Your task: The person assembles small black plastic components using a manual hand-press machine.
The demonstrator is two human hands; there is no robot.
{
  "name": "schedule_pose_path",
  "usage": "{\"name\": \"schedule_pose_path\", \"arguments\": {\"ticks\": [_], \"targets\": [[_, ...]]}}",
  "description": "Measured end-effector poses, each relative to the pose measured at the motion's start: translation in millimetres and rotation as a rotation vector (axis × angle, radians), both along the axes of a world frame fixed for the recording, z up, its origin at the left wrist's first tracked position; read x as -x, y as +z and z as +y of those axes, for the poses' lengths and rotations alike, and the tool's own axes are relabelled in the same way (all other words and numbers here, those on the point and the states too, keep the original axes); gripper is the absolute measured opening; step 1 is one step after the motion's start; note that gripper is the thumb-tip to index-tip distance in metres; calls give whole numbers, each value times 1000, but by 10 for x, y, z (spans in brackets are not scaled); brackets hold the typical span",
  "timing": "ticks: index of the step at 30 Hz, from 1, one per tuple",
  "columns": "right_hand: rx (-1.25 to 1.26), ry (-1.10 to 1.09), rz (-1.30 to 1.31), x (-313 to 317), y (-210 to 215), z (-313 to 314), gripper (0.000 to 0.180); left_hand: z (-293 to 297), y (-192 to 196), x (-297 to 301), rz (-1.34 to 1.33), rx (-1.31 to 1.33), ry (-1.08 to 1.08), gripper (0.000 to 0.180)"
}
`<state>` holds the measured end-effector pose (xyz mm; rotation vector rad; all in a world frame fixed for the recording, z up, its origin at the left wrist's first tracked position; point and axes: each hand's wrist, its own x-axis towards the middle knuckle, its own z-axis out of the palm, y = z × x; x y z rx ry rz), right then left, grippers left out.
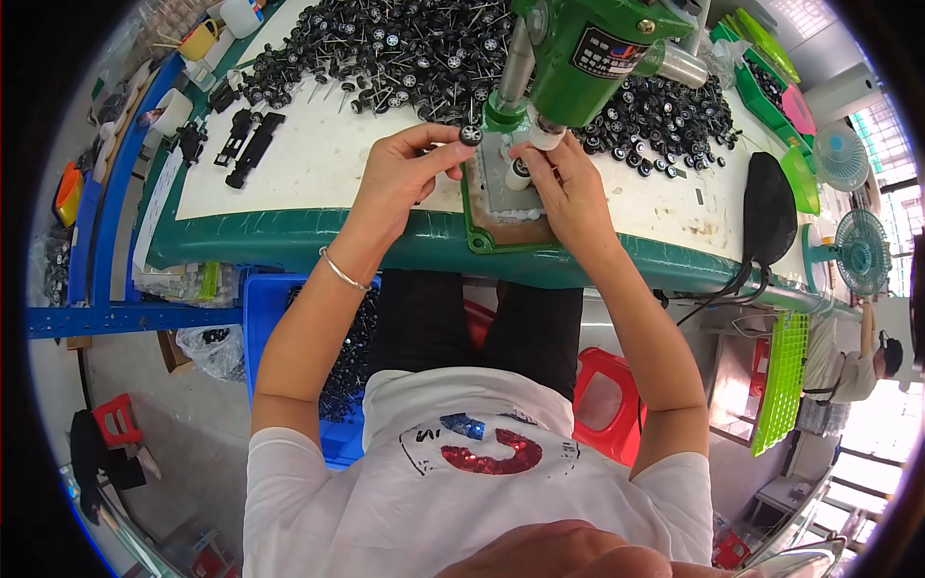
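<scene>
My left hand [403, 175] is closed at the left side of a green bench press [578, 91]. Its thumb and forefinger pinch a small black toy wheel [470, 135] with a silver hub. Under the press head, my right hand [568, 193] is closed too, its fingertips on another small wheel [521, 168]. That wheel sits at a white round holder [517, 181] on the metal base plate [499, 200]. My right fingers partly hide the holder and the white press tip [546, 135].
A large heap of black wheels with metal axles [405, 48] covers the back of the table; more loose wheels [655, 120] lie right of the press. Black chassis pieces [252, 149] lie at left. A blue bin [265, 318] of dark parts stands below. Green fans [860, 252] are at right.
</scene>
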<state>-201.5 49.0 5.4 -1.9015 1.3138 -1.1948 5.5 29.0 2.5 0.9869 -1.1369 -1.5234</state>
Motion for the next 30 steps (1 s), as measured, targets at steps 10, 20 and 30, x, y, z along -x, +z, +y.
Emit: {"name": "schedule_pose_path", "arguments": {"ticks": [10,20,30], "targets": [[-505,-4,-337,91,114,-53,25,-5,177,313,-63,146,-101,14],[-234,-19,-813,741,568,-414,29,-51,117,518,65,233,-130,11],[-103,272,-909,404,2172,-1018,20,-71,162,500,-73,317,-88,11]]}}
